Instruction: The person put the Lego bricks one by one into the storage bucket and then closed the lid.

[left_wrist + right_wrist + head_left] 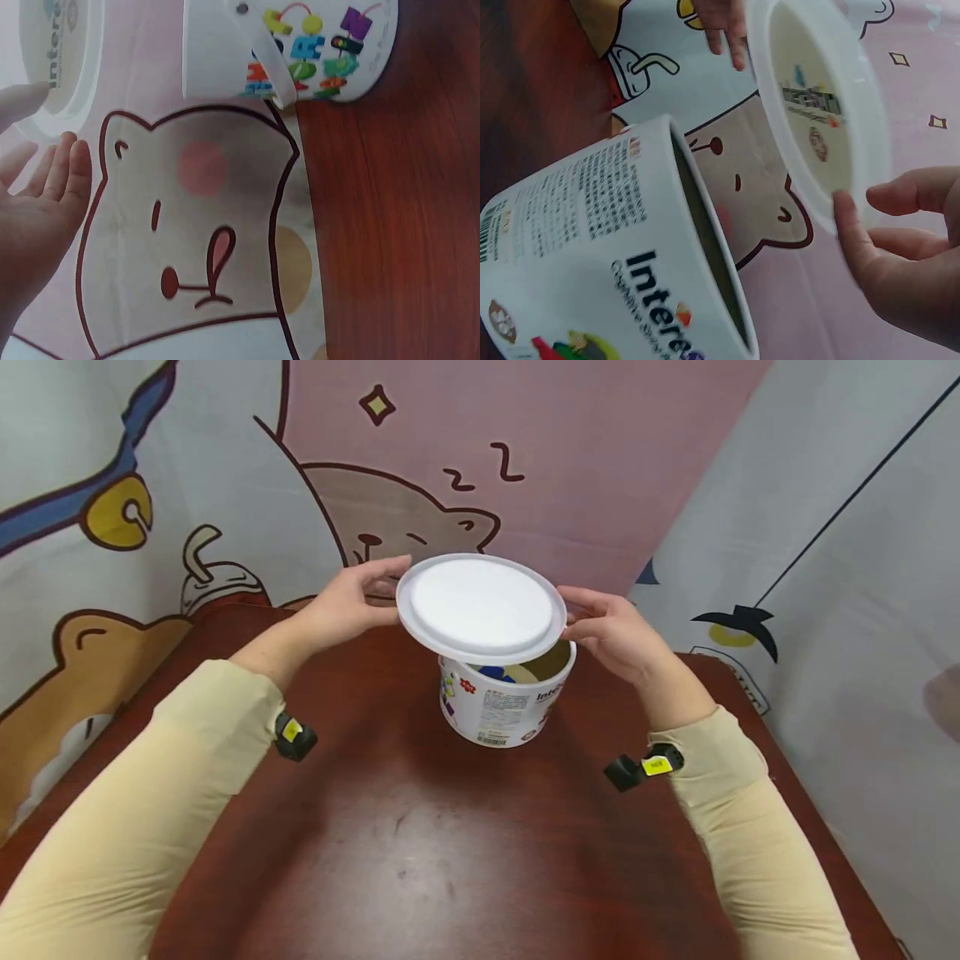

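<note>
A round white lid is held up above a white printed tub, tilted so its plain face shows in the head view. Printed lettering shows on the lid's other face in the right wrist view. My left hand holds the lid's left edge, thumb overlapping it in the left wrist view. On the opposite edge my right hand pinches the rim between thumb and fingers. The tub stands upright and uncovered on the table, with blue and cream pieces partly visible inside. Its white handle hangs down one side.
The dark red-brown table reaches toward me below the tub. Behind it hangs a cloth with cartoon bears in pink and white. Small black cameras sit on both wrists. Something blurred shows at the far right edge.
</note>
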`<state>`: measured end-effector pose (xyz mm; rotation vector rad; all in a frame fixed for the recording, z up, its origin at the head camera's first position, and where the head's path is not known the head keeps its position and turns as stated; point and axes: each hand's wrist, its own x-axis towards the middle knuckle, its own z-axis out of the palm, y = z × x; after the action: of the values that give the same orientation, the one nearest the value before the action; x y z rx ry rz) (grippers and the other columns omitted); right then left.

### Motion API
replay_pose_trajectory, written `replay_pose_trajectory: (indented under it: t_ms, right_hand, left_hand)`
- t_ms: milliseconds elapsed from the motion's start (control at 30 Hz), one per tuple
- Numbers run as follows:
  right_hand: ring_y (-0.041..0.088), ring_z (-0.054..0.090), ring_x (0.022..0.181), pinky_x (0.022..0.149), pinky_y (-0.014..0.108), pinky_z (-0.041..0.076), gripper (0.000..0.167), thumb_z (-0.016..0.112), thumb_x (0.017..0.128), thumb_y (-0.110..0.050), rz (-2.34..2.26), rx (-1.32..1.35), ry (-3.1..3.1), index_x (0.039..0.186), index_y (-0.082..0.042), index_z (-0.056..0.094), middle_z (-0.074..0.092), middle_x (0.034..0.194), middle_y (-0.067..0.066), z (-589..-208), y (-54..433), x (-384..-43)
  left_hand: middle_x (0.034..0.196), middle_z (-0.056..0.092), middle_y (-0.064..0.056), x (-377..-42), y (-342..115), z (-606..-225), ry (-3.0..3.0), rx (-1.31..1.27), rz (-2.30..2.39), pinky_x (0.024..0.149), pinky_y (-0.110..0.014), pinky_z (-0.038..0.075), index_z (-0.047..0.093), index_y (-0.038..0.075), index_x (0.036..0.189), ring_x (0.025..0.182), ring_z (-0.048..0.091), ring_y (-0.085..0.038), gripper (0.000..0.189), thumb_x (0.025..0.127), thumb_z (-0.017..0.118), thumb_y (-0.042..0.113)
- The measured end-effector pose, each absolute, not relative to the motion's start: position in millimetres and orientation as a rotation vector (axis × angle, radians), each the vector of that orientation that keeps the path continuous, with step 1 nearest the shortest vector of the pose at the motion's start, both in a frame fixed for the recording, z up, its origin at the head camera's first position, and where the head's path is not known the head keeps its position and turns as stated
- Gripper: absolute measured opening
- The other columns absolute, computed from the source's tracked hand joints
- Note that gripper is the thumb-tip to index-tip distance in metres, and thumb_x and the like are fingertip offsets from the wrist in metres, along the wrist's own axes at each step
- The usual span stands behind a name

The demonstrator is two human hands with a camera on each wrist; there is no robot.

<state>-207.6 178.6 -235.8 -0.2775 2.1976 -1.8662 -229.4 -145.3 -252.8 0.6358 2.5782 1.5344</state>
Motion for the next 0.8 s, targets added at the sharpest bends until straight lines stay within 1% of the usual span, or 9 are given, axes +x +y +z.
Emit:
replay_pose_trajectory:
  t_ms: [67, 167, 267, 333, 400, 533, 633, 733, 800]
  right_hand:
    - [0.008, 0.054, 0.106, 0.081, 0.012, 0.047, 0.067, 0.051, 0.087, 0.008, -1.882, -0.281, 2.256, 0.148, -0.004, 0.025, 0.034, 0.147, 0.015, -237, 182, -207]
    - [0.008, 0.053, 0.110, 0.078, 0.011, 0.049, 0.066, 0.057, 0.086, 0.005, -1.926, -0.285, 2.413, 0.146, -0.006, 0.030, 0.035, 0.148, 0.017, -241, 184, -207]
    - [0.003, 0.055, 0.108, 0.079, 0.010, 0.048, 0.055, 0.060, 0.086, 0.001, -1.984, -0.304, 2.632, 0.138, -0.002, 0.044, 0.050, 0.135, 0.016, -244, 187, -209]
    - [0.000, 0.057, 0.102, 0.080, 0.009, 0.047, 0.045, 0.061, 0.086, -0.002, -2.009, -0.324, 2.778, 0.130, 0.001, 0.053, 0.059, 0.124, 0.010, -244, 190, -211]
    - [-0.003, 0.058, 0.096, 0.081, 0.010, 0.047, 0.037, 0.063, 0.086, -0.004, -2.047, -0.346, 2.876, 0.122, 0.002, 0.060, 0.064, 0.114, 0.004, -244, 194, -212]
    - [-0.005, 0.059, 0.089, 0.080, 0.011, 0.048, 0.030, 0.066, 0.086, -0.010, -2.025, -0.372, 3.018, 0.114, 0.001, 0.066, 0.066, 0.096, -0.013, -240, 200, -212]
    - [-0.005, 0.060, 0.083, 0.078, 0.012, 0.048, 0.030, 0.067, 0.086, -0.014, -1.973, -0.358, 3.101, 0.111, 0.003, 0.066, 0.061, 0.084, -0.023, -238, 202, -211]
    - [-0.005, 0.060, 0.077, 0.076, 0.012, 0.048, 0.030, 0.067, 0.086, -0.015, -1.974, -0.349, 3.128, 0.108, 0.005, 0.067, 0.060, 0.078, -0.026, -236, 203, -210]
    - [-0.004, 0.061, 0.072, 0.073, 0.012, 0.049, 0.027, 0.068, 0.085, -0.014, -2.020, -0.362, 3.114, 0.104, 0.005, 0.068, 0.061, 0.074, -0.025, -234, 203, -210]
  left_hand:
    - [0.146, 0.040, -0.009, -230, -139, -252, 2.565, 0.662, 1.591, 0.100, -0.042, 0.044, 0.037, 0.009, 0.144, 0.125, 0.048, -0.027, 0.066, 0.084, 0.067, 0.008]
    - [0.142, 0.044, -0.009, -230, -130, -251, 2.541, 0.699, 1.658, 0.099, -0.041, 0.045, 0.043, 0.009, 0.140, 0.126, 0.048, -0.026, 0.060, 0.085, 0.067, 0.009]
    - [0.141, 0.046, -0.007, -229, -121, -249, 2.539, 0.741, 1.691, 0.098, -0.040, 0.046, 0.046, 0.009, 0.138, 0.125, 0.049, -0.024, 0.056, 0.086, 0.065, 0.010]
    - [0.138, 0.049, -0.007, -228, -116, -248, 2.582, 0.764, 1.675, 0.097, -0.039, 0.047, 0.048, 0.011, 0.137, 0.122, 0.052, -0.024, 0.052, 0.088, 0.064, 0.012]
    - [0.132, 0.055, -0.009, -228, -110, -248, 2.659, 0.778, 1.648, 0.094, -0.038, 0.049, 0.052, 0.011, 0.134, 0.116, 0.057, -0.024, 0.046, 0.089, 0.063, 0.014]
    - [0.114, 0.064, -0.012, -225, -99, -249, 2.862, 0.876, 1.564, 0.087, -0.036, 0.051, 0.064, 0.006, 0.119, 0.098, 0.063, -0.024, 0.031, 0.090, 0.062, 0.016]
    - [0.106, 0.066, -0.014, -223, -92, -250, 2.969, 0.946, 1.535, 0.084, -0.035, 0.052, 0.068, 0.001, 0.109, 0.092, 0.063, -0.023, 0.025, 0.090, 0.062, 0.016]
    - [0.105, 0.067, -0.015, -223, -88, -251, 3.017, 0.925, 1.574, 0.083, -0.034, 0.052, 0.069, 0.000, 0.107, 0.092, 0.062, -0.022, 0.025, 0.091, 0.061, 0.016]
    - [0.103, 0.068, -0.013, -224, -85, -250, 3.019, 0.886, 1.633, 0.081, -0.031, 0.051, 0.069, 0.001, 0.108, 0.090, 0.062, -0.021, 0.025, 0.091, 0.061, 0.018]
